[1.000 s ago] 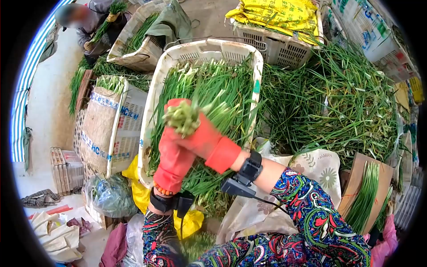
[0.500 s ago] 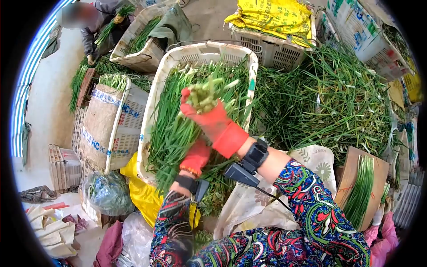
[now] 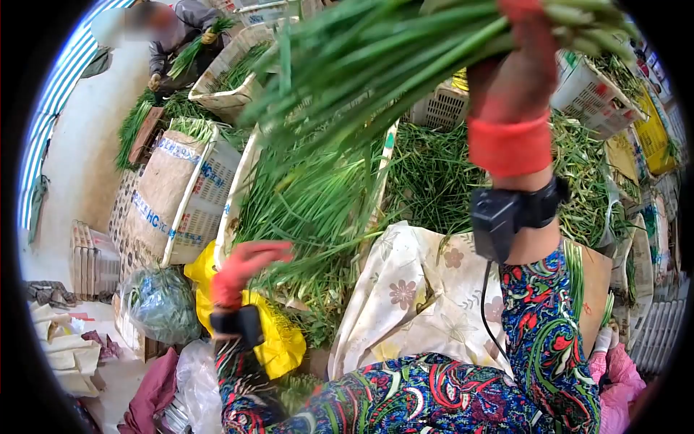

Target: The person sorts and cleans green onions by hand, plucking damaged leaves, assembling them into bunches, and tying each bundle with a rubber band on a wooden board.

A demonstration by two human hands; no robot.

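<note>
Right hand (image 3: 520, 79), upper right: closed round 1 green bunch (image 3: 390, 61) near its pale ends (image 3: 589, 25), likely keeping stalks together. Left hand (image 3: 249, 269), lower left: open, apparently empty.

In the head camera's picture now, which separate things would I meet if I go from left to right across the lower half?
Stacked crates → plastic bag of greens → red-gloved left hand → flower-print cloth → brown board → slatted panel.
</note>
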